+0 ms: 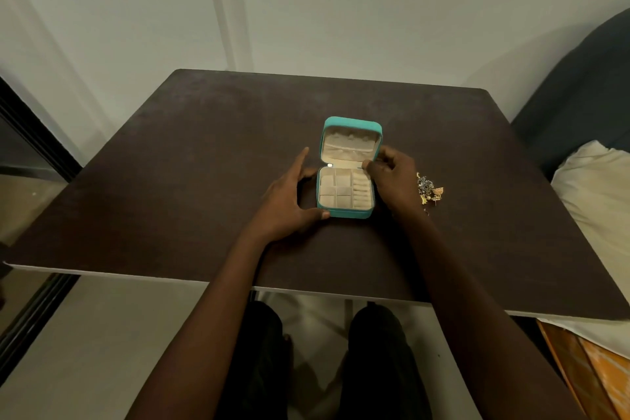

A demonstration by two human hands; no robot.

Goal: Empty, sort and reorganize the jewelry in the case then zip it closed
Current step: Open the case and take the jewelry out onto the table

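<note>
Head view: small square teal jewelry case (345, 211) with a cream velvet lining, lying open near the middle of the dark brown table (170, 153), lid propped upright at the far side. Cream compartments apparently empty, though too small to tell for certain. Tangled heap of gold and blue-stoned jewelry (429, 188) lying on the table just to the right of the case, beside the right wrist.

Left hand (289, 194) spread against the case's left side, thumb touching the near left corner, fingers straight and relaxed, gripping nothing. Right hand (392, 177) at the case's far right edge near the hinge, fingertips (366, 165) curled together as if pinching something; impossible to tell whether a small piece, the lining or nothing at all was held.

Likely risks, judged from this layout: heap snagging together when pieces were lifted out singly, dragging chains off the table's right side toward the bed; light case sliding or tipping shut under a careless pull; small studs dropped and lost against the dark surface.
</note>
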